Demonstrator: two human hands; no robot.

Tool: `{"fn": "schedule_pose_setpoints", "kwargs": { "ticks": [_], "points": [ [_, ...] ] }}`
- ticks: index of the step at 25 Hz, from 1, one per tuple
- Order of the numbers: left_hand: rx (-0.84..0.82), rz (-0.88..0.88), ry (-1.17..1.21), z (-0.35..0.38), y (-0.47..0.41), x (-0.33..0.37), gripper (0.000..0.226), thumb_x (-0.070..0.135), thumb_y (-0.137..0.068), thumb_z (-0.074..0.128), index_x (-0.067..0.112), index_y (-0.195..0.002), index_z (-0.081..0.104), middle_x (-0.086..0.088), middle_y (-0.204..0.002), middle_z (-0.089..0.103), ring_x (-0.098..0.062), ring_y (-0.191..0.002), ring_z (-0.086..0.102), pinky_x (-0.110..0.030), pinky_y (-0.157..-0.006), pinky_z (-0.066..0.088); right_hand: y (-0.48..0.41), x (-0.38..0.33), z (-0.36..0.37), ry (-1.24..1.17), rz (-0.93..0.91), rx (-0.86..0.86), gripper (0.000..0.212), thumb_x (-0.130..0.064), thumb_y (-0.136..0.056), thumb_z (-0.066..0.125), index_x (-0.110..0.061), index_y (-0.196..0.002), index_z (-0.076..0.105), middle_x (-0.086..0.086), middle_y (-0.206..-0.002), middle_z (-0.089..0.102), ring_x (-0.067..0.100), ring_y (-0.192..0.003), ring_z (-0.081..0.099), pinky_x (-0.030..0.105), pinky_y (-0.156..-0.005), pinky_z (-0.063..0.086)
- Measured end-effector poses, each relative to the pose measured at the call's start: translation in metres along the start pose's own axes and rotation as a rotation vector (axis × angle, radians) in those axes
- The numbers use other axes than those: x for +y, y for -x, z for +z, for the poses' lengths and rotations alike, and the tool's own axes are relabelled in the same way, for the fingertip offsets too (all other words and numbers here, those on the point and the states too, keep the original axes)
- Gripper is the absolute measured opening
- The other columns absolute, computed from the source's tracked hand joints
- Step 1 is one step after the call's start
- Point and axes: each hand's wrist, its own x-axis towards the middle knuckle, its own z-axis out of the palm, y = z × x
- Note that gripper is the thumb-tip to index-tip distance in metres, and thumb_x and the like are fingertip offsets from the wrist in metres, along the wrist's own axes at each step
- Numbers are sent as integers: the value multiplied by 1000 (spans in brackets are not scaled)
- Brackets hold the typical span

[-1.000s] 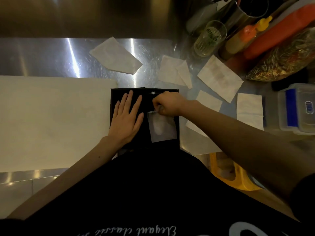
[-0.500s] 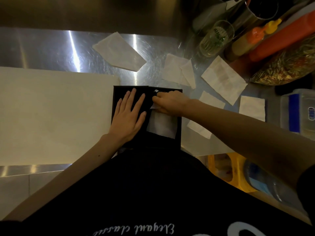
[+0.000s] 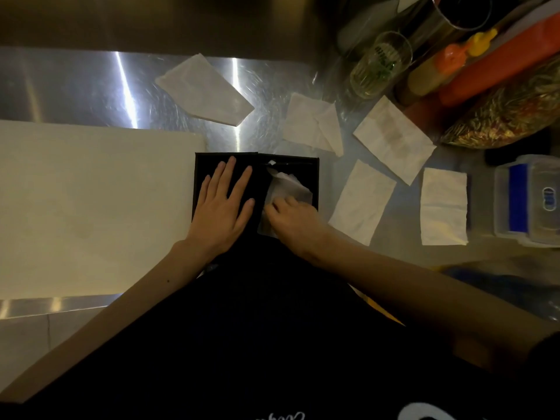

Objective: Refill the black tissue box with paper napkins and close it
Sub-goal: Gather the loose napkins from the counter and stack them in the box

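Note:
The black tissue box (image 3: 313, 171) lies at the near edge of the steel counter, right in front of me. My left hand (image 3: 222, 209) rests flat on its left half, fingers spread. My right hand (image 3: 292, 218) sits on the box's right half, fingertips pressing on a white napkin (image 3: 288, 184) that sticks out, crumpled, from the box top. Whether the fingers pinch the napkin cannot be told. Several loose paper napkins lie on the counter: one at the back (image 3: 204, 89), one behind the box (image 3: 312, 122), others to the right (image 3: 362, 201).
A large white board (image 3: 91, 207) covers the counter on the left. At the back right stand a drinking glass (image 3: 380, 65), squeeze bottles (image 3: 436, 71) and a bag of dried food (image 3: 512, 110). A clear plastic container with a blue band (image 3: 528, 201) is at the far right.
My right hand has slid from the far end of the box's slot toward me, along the napkin. The napkin's far end now stands up crumpled. My left hand has stayed flat.

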Motion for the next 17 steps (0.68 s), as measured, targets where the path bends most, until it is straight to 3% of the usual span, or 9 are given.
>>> {"fn": "schedule_pose_setpoints", "kwargs": {
  "ticks": [3, 6, 9, 13, 17],
  "points": [
    [-4, 9, -5, 1, -1, 1, 59, 43, -99, 28, 22, -154, 20, -11, -163, 11, -26, -150, 6, -42, -119, 4, 1, -15, 15, -18, 192, -105, 53, -23, -92, 53, 1, -136, 39, 26, -138, 42, 40, -125, 43, 45, -86, 50],
    [-3, 2, 5, 0, 0, 3, 59, 42, -99, 28, 22, -154, 21, -12, -163, 12, -28, -150, 7, -43, -119, 5, 5, -21, 22, -145, 159, -145, 61, -21, -93, 52, 1, -144, 29, 30, -151, 24, 42, -138, 28, 48, -96, 47],
    [-3, 0, -4, 0, 0, 2, 59, 42, -99, 28, 22, -154, 20, -12, -163, 11, -28, -150, 7, -43, -119, 5, 10, -13, 16, -240, 64, -173, 58, -14, -90, 52, -2, -144, 31, 27, -152, 24, 41, -133, 36, 47, -97, 45],
    [-8, 9, -6, 0, -1, 1, 59, 43, -100, 28, 22, -154, 20, -12, -163, 11, -28, -150, 7, -43, -119, 5, 13, 5, -4, -358, -101, -77, 41, -8, -90, 54, -3, -131, 52, 18, -136, 52, 35, -119, 53, 45, -95, 48],
    [-8, 5, -12, 1, 0, 1, 58, 41, -100, 29, 23, -154, 18, -11, -163, 9, -27, -150, 5, -43, -119, 4, -3, 27, -14, -273, 165, 115, 32, -9, -93, 48, -2, -123, 54, 19, -116, 56, 36, -101, 56, 47, -75, 50]
  ]
}}
